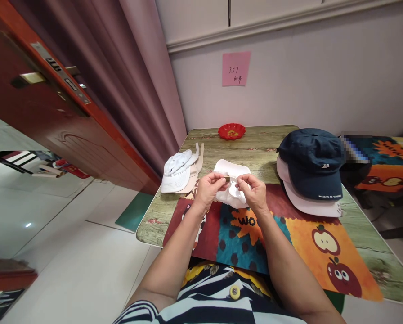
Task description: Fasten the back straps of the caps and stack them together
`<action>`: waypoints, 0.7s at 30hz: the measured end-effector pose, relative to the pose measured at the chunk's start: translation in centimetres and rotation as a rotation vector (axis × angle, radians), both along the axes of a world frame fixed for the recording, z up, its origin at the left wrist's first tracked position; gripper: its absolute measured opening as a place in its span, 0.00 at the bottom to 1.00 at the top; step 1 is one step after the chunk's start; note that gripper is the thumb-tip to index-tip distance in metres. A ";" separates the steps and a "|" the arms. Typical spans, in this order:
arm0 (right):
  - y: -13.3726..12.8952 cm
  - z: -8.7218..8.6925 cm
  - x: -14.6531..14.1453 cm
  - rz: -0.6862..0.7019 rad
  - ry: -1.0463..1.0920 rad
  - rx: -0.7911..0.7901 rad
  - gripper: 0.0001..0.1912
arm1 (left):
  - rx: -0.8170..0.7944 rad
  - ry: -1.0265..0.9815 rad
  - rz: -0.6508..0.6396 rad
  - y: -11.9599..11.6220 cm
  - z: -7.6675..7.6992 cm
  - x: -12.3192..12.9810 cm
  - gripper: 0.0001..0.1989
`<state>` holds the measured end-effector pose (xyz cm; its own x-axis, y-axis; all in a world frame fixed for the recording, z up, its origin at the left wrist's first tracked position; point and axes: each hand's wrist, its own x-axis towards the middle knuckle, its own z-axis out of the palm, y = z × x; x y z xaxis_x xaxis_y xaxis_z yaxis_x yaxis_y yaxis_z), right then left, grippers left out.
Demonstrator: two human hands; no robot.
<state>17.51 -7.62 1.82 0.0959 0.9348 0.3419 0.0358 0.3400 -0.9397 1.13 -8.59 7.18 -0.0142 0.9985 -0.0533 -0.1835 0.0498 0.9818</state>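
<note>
Striped shirt (201, 312) bottom of frame; centre, left hand (209, 190) and right hand (254, 191), narrow grip, pinch the strap (233, 179) of the white cap (235, 198). I'd keep it untwisted.

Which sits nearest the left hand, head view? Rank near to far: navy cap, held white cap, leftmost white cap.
1. Held white cap, at the left hand's fingertips.
2. Leftmost white cap, to its left.
3. Navy cap, well off to the right.

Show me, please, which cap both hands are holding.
The pale cap in the middle; the caps in the left pile and right pile are untouched.
</note>
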 end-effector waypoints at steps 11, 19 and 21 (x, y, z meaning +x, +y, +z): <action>-0.1 0.2 0.0 0.061 -0.053 0.020 0.13 | -0.031 -0.002 -0.088 -0.1 0.4 0.3 0.19; -0.2 0.3 0.5 0.058 -0.115 0.031 0.12 | -0.033 0.017 -0.089 0.2 0.3 -0.1 0.21; -0.1 0.2 0.7 0.051 -0.145 0.048 0.11 | -0.033 0.017 -0.088 0.3 0.4 -0.3 0.21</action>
<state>18.25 -7.77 2.07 -0.0046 0.9194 0.3933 0.1517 0.3894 -0.9085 0.81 -8.32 7.59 0.0721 0.9936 -0.0869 -0.1598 0.0975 0.9823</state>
